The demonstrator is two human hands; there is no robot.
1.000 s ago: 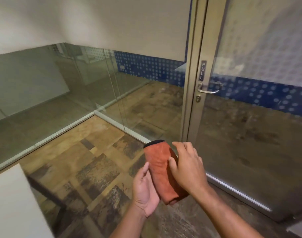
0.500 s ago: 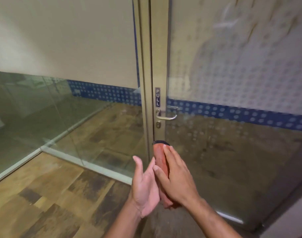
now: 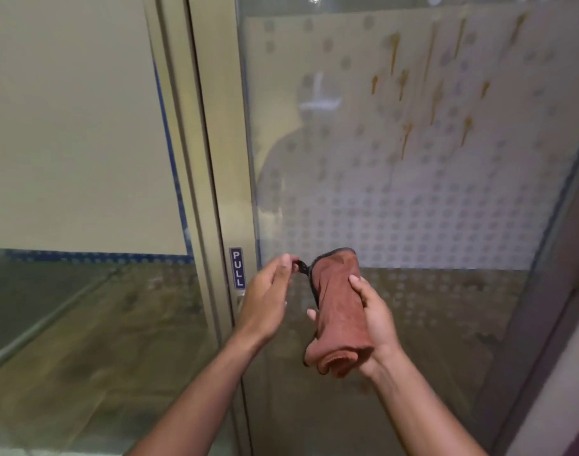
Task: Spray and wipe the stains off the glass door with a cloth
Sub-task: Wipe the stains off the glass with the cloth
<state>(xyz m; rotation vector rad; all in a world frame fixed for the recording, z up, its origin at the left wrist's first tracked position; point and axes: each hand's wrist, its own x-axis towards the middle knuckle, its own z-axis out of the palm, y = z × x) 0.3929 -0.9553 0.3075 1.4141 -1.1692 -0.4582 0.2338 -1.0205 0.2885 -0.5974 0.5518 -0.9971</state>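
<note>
- The right hand (image 3: 372,319) is wrapped around the middle of a folded rust-orange microfibre cloth (image 3: 339,311), thumb on one side and fingers on the other, holding it upright in front of the body.
- The left hand (image 3: 268,297) pinches the cloth's dark edging (image 3: 302,268) at the top corner between thumb and fingertips; the other fingers are loosely curled and hold nothing else.
- Step in hand, as I judge it: opening or refolding the cloth to get a clean face ready; no spray bottle is in view.
- Just beyond the hands stands the metal door frame (image 3: 215,179) with a blue PULL label (image 3: 237,268).
- Farther off, on the dotted frosted glass door (image 3: 429,209), brown-yellow drip stains (image 3: 406,133) run down the upper right area, well above the cloth.
- Next move calls for raising the cloth up and right to those streaks, with the spray fetched first if it has not yet been applied.
</note>
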